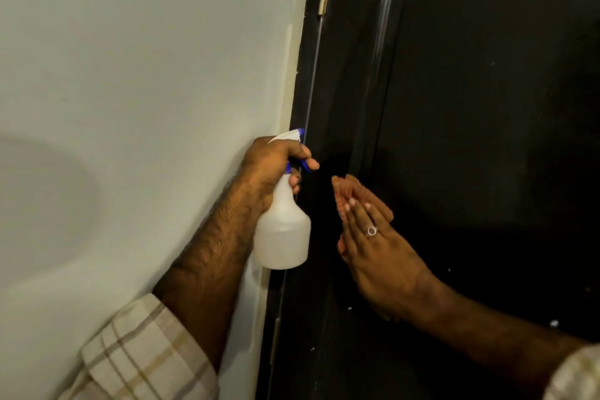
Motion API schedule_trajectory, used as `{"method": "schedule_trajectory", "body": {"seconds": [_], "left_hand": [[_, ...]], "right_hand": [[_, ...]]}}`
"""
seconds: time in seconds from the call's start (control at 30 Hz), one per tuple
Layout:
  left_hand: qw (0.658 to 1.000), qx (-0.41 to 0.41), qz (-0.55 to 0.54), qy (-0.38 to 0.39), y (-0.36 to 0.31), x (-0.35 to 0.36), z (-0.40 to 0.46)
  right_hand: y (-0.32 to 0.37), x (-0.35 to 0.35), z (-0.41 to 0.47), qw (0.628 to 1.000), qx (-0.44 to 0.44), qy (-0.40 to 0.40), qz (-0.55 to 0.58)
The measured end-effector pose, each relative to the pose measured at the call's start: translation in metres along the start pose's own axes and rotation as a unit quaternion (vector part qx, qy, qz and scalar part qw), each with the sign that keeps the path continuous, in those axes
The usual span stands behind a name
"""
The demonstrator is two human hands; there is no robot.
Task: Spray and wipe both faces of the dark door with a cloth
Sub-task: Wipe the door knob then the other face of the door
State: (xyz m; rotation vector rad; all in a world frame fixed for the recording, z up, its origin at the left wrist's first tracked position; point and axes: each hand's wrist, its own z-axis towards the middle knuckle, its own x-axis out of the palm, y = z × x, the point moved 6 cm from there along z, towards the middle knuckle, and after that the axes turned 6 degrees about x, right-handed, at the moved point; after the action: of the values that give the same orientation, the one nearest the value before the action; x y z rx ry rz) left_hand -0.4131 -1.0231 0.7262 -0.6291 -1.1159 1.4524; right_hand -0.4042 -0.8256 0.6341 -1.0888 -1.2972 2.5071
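Nearest, the left hand [269, 169] grips the neck of a white spray bottle [282, 227], forefinger curled on the blue trigger, nozzle aimed toward one o'clock at the door's hinge edge. Just beside it at three o'clock, the right hand [373, 237] lies flat, fingers straight, pressing an orange cloth [347, 191] against the dark door [487, 107]. Beyond, pale specks remain low on the panel. I judge this face only partly wiped; the other face is hidden, likely untouched.

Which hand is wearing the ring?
The right hand, flat with straight fingers against the dark door, wears the ring. The left hand, bare of rings, grips the spray bottle.
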Motion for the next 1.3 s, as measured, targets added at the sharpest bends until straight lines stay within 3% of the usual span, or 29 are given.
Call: {"method": "schedule_trajectory", "body": {"seconds": [0.07,0.17,0.27,0.37,0.43,0.57,0.63,0.77,0.93,1.03,1.17,1.3], "left_hand": [[1.0,-0.001,0.02,0.005,0.002,0.0,-0.006],[1.0,0.001,0.03,0.0,-0.005,0.001,-0.005],[1.0,-0.004,0.018,0.004,-0.015,0.008,-0.004],[1.0,-0.008,0.002,0.003,-0.021,0.015,-0.001],[1.0,-0.002,-0.005,-0.015,-0.023,0.012,0.001],[0.999,-0.007,0.013,-0.044,-0.02,0.002,0.0],[0.999,-0.019,0.022,-0.037,-0.027,0.002,0.005],[0.999,-0.024,0.03,-0.02,-0.063,0.014,0.027],[1.0,-0.001,0.022,-0.004,-0.124,0.028,0.066],[1.0,0.002,0.023,-0.004,-0.136,0.031,0.075],[0.999,0.005,0.036,-0.013,-0.115,0.033,0.065],[0.994,0.032,0.099,-0.044,-0.095,0.022,0.05]], "right_hand": [[-0.006,-0.002,-0.005,0.999,-0.024,-0.022,-0.026],[-0.066,-0.042,0.025,0.989,0.025,-0.119,-0.083],[-0.144,-0.098,0.08,0.97,0.154,-0.141,-0.127],[-0.157,-0.11,0.104,0.955,0.252,-0.126,-0.097],[-0.127,-0.085,0.095,0.96,0.242,-0.11,-0.085],[-0.053,-0.03,0.061,0.998,0.053,0.005,-0.025],[-0.063,-0.04,0.081,0.999,0.023,-0.016,-0.022],[-0.143,-0.109,0.159,0.988,0.092,-0.114,-0.051],[-0.261,-0.2,0.231,0.963,0.21,-0.154,-0.076],[-0.277,-0.207,0.244,0.949,0.267,-0.159,-0.062],[-0.209,-0.163,0.226,0.966,0.197,-0.149,-0.076],[-0.106,-0.098,0.178,0.995,0.008,-0.089,-0.041]]}}
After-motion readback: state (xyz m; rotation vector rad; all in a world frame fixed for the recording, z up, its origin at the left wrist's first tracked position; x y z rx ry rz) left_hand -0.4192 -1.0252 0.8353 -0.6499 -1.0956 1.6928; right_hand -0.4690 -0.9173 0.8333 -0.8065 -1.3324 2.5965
